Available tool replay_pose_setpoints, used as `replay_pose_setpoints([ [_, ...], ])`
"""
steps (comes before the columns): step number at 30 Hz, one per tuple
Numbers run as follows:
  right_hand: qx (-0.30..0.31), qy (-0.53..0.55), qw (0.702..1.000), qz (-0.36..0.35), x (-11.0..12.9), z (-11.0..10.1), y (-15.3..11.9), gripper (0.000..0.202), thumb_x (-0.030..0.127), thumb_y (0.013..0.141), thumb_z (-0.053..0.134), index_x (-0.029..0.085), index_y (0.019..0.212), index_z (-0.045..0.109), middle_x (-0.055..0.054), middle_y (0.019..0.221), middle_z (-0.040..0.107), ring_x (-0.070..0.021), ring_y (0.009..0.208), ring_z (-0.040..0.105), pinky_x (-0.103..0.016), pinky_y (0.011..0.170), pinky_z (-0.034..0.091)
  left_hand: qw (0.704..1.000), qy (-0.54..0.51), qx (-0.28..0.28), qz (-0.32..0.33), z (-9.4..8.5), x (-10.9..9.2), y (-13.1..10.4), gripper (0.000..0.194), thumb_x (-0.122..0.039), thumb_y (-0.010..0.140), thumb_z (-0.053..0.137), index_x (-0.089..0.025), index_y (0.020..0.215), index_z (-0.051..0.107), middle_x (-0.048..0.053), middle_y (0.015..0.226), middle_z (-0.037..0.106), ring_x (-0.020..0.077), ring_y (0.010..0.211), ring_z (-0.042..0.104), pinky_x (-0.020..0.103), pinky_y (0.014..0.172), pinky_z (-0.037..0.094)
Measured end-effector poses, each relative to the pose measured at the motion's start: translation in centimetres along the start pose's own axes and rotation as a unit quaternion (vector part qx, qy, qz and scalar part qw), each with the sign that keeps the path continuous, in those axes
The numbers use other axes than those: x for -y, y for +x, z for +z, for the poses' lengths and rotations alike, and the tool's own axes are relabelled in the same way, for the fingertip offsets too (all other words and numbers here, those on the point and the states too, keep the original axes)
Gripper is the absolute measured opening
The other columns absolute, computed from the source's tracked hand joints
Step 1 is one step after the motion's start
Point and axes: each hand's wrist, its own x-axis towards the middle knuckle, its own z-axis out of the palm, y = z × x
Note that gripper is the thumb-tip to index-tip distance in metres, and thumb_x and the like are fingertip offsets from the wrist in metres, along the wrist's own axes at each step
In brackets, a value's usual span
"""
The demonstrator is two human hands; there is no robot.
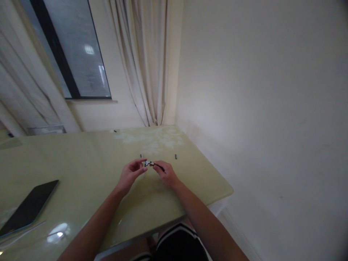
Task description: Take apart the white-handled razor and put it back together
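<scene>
Lower left lies a flat black tablet. At centre, the left hand pinches the head of a slim silver-and-black tool, the right hand its handle; apparently working at the head, which next calls for steadiness. Right of centre: a small dark rectangular piece.

So both bare forearms reach in over the near edge of the table, the right arm crossing closer to the right front corner and the left arm farther along. The left hand has its thumb and index tips in a narrow pinch, pointing right, while the right hand faces it, fingers curled in, thumb pressed along them, tips almost meeting the left's.
</scene>
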Motion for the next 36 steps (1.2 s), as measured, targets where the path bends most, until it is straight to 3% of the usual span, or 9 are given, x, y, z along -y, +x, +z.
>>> replay_pose_setpoints([
  [6,-0.023,-0.036,0.999,-0.014,-0.2,0.0,0.1,0.033,0.047,0.102,0.055,0.022,0.11,0.075,-0.007,0.101,0.074,-0.0195,0.091,0.067,-0.031,0.085,0.05,1.0,0.012,0.008,0.009,-0.3,-0.2,0.1,0.049,-0.041,0.069,0.088,-0.02,0.112,0.078,-0.003,0.073,0.054,0.0112,0.069,0.052,0.023,0.067,0.044],
  [13,0.027,-0.094,0.995,-0.028,-0.9,-0.7,0.0,0.031,0.045,0.102,0.056,0.022,0.114,0.074,-0.007,0.097,0.073,-0.0195,0.09,0.065,-0.03,0.083,0.047,0.998,0.051,0.033,0.001,0.0,-0.7,-0.3,0.054,-0.047,0.068,0.088,-0.018,0.113,0.077,-0.002,0.074,0.058,0.0125,0.069,0.053,0.024,0.065,0.042],
  [17,-0.013,-0.071,0.997,-0.023,-0.9,-0.4,0.2,0.029,0.044,0.101,0.058,0.021,0.112,0.072,-0.006,0.101,0.073,-0.0194,0.091,0.064,-0.029,0.083,0.046,0.997,0.073,0.006,0.016,-0.1,-0.9,0.0,0.058,-0.058,0.074,0.08,-0.019,0.116,0.075,0.0,0.078,0.062,0.0129,0.067,0.053,0.024,0.062,0.04],
  [19,-0.062,-0.064,0.996,0.012,-1.1,-0.5,0.4,0.029,0.043,0.1,0.057,0.021,0.113,0.069,-0.004,0.093,0.071,-0.0176,0.082,0.063,-0.027,0.075,0.046,0.991,0.128,-0.024,0.025,-0.6,-0.6,0.2,0.056,-0.061,0.077,0.074,-0.017,0.113,0.075,0.001,0.074,0.063,0.0136,0.063,0.051,0.025,0.06,0.038],
  [21,-0.132,-0.06,0.987,0.065,-1.6,-1.2,0.5,0.031,0.043,0.1,0.054,0.019,0.116,0.065,0.0,0.079,0.067,-0.0158,0.069,0.06,-0.025,0.066,0.043,0.97,0.232,-0.061,0.03,-1.2,-0.1,0.4,0.05,-0.062,0.08,0.068,-0.017,0.101,0.076,0.002,0.07,0.064,0.0155,0.06,0.051,0.027,0.059,0.038],
  [23,-0.209,-0.07,0.969,0.113,-2.4,-2.4,0.7,0.033,0.045,0.1,0.049,0.018,0.115,0.062,0.002,0.07,0.063,-0.0157,0.063,0.056,-0.025,0.063,0.041,0.931,0.355,-0.077,0.019,-1.6,0.5,0.5,0.046,-0.062,0.084,0.061,-0.018,0.085,0.072,0.004,0.069,0.066,0.0183,0.06,0.054,0.029,0.059,0.037],
  [27,-0.329,-0.167,0.917,0.15,-4.4,-5.4,0.9,0.032,0.044,0.096,0.05,0.019,0.096,0.068,-0.004,0.083,0.067,-0.0191,0.075,0.059,-0.028,0.071,0.044,0.845,0.534,-0.024,-0.009,-1.4,1.5,0.0,0.048,-0.064,0.087,0.054,-0.02,0.069,0.062,0.007,0.069,0.065,0.0223,0.064,0.058,0.031,0.061,0.034],
  [31,-0.356,-0.275,0.878,0.165,-6.2,-7.3,0.4,0.028,0.038,0.088,0.058,0.017,0.083,0.076,-0.011,0.082,0.067,-0.0222,0.075,0.059,-0.032,0.071,0.044,0.8,0.6,0.005,0.003,-0.9,1.8,-0.4,0.04,-0.052,0.088,0.055,-0.021,0.064,0.061,0.01,0.073,0.068,0.0241,0.069,0.06,0.031,0.063,0.033],
  [36,-0.317,-0.352,0.855,0.209,-7.7,-7.8,-0.2,0.022,0.033,0.085,0.066,0.02,0.072,0.077,-0.009,0.067,0.068,-0.0204,0.062,0.058,-0.03,0.06,0.037,0.805,0.593,-0.007,-0.004,-1.3,2.1,-0.3,0.026,-0.036,0.084,0.057,-0.021,0.063,0.063,0.009,0.071,0.07,0.022,0.064,0.061,0.03,0.061,0.032],
])
